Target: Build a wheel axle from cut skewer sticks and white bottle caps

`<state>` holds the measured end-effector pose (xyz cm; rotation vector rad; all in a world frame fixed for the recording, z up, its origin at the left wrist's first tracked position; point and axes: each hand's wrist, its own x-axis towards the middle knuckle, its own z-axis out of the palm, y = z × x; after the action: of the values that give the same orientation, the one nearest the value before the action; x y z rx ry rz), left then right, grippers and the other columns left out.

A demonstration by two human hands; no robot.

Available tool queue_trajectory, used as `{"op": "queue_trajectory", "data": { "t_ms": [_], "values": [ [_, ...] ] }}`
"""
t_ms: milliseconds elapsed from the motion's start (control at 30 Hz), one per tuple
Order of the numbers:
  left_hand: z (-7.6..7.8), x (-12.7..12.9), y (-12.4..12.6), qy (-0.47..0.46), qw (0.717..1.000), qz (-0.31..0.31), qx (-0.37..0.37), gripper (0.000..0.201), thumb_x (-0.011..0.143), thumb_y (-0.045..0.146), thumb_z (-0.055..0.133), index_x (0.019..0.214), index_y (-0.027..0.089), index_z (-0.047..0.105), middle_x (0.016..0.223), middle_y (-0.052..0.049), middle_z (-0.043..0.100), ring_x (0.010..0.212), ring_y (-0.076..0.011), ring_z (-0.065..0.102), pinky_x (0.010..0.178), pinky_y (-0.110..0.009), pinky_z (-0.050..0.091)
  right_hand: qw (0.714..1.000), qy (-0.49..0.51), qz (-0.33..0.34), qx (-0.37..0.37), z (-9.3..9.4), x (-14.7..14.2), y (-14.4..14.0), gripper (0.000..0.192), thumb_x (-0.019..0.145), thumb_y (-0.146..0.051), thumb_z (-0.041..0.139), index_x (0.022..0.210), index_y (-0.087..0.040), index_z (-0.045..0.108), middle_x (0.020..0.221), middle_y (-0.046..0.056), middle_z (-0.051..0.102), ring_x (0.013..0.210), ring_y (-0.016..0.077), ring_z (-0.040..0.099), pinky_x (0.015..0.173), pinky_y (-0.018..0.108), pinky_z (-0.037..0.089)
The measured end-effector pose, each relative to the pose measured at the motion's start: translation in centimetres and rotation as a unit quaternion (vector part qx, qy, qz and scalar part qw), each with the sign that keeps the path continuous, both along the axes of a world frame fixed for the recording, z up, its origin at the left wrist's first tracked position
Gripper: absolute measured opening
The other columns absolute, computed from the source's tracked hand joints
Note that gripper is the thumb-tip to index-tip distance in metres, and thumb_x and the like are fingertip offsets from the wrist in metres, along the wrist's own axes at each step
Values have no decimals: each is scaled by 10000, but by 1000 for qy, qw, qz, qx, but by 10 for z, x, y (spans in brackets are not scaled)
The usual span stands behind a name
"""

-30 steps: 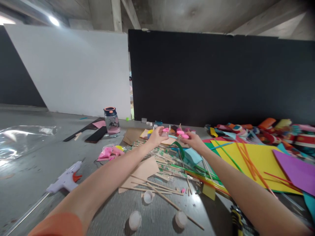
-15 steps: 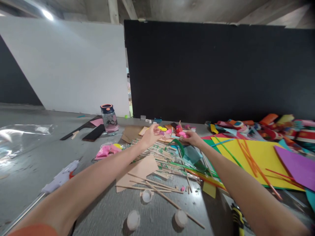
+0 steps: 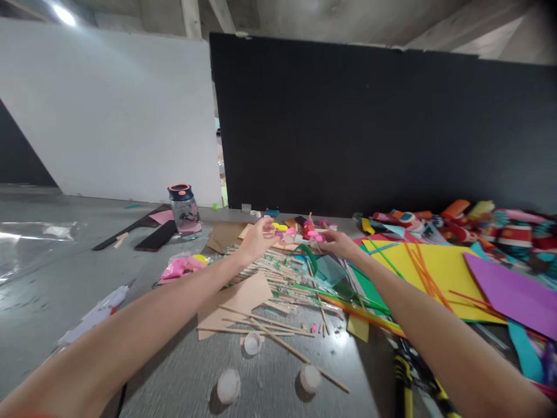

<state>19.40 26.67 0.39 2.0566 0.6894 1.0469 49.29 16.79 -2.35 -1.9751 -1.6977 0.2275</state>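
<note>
Both my arms reach far forward over a grey floor strewn with craft supplies. My left hand (image 3: 256, 237) has its fingers spread over a pile of small pink and yellow round pieces (image 3: 304, 230) on a tan card. My right hand (image 3: 337, 242) is pinched on a small pink piece at the same pile. Wooden sticks (image 3: 265, 325) and green straws (image 3: 331, 293) lie scattered under my forearms.
A clear jar with an orange lid (image 3: 184, 210) stands at the back left. A white glue gun (image 3: 93, 313) lies at the left. White bottle caps (image 3: 228, 385) sit near me. Yellow (image 3: 435, 273) and purple (image 3: 513, 293) paper sheets cover the right. A black board (image 3: 383, 128) stands behind.
My view has shifted right and slightly down. Both hands have dropped from holding pink pieces in the air to the pile; the left hand has let go and spread its fingers.
</note>
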Motion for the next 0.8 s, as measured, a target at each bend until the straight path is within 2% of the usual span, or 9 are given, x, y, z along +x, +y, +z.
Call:
{"op": "queue_trajectory", "data": {
  "t_ms": [267, 400, 533, 633, 733, 800],
  "values": [
    [13, -14, -6, 25, 998, 52, 40, 348, 972, 340, 626, 1272, 166, 599, 1281, -109, 623, 1092, -250, 646, 917, -466, 565, 996, -46, -67, 25, 8, -19, -10, 296, 983, -345, 651, 1203, -149, 628, 1191, 91, 634, 1046, 232, 638, 907, 445, 554],
    [23, -32, -4, 35, 994, 97, 44, 354, 970, 340, 630, 1274, 162, 597, 1281, -110, 622, 1091, -252, 646, 913, -467, 566, 994, -40, -83, 53, 20, -37, -31, 275, 989, -347, 641, 1183, -152, 635, 1184, 90, 638, 1043, 228, 638, 915, 443, 549],
    [42, -47, -17, 35, 992, 118, 38, 343, 972, 339, 626, 1266, 164, 602, 1271, -108, 627, 1076, -245, 651, 904, -457, 570, 997, -17, -6, 74, 38, -76, -82, 229, 999, -325, 626, 1138, -144, 645, 1088, 68, 666, 966, 201, 656, 883, 411, 556],
    [59, -51, -40, 19, 992, 122, 29, 340, 970, 347, 628, 1252, 158, 610, 1253, -99, 636, 1059, -248, 657, 889, -447, 576, 994, 0, 83, 68, 50, -123, -137, 150, 991, -262, 622, 1076, -145, 663, 958, 35, 685, 846, 169, 660, 796, 347, 553],
    [67, -53, -83, -14, 992, 119, 26, 338, 972, 359, 624, 1237, 150, 616, 1223, -93, 648, 1035, -245, 665, 873, -438, 581, 984, 0, 171, 57, 46, -182, -196, 92, 954, -172, 610, 1006, -189, 684, 893, 11, 701, 783, 141, 650, 715, 262, 499],
    [64, -57, -122, -36, 992, 112, 32, 315, 977, 361, 617, 1209, 147, 627, 1184, -89, 663, 1005, -229, 673, 864, -428, 581, 971, -15, 232, 52, 32, -222, -231, 104, 912, -138, 631, 978, -198, 685, 850, -1, 695, 748, 132, 637, 688, 242, 460]
  ]
}}
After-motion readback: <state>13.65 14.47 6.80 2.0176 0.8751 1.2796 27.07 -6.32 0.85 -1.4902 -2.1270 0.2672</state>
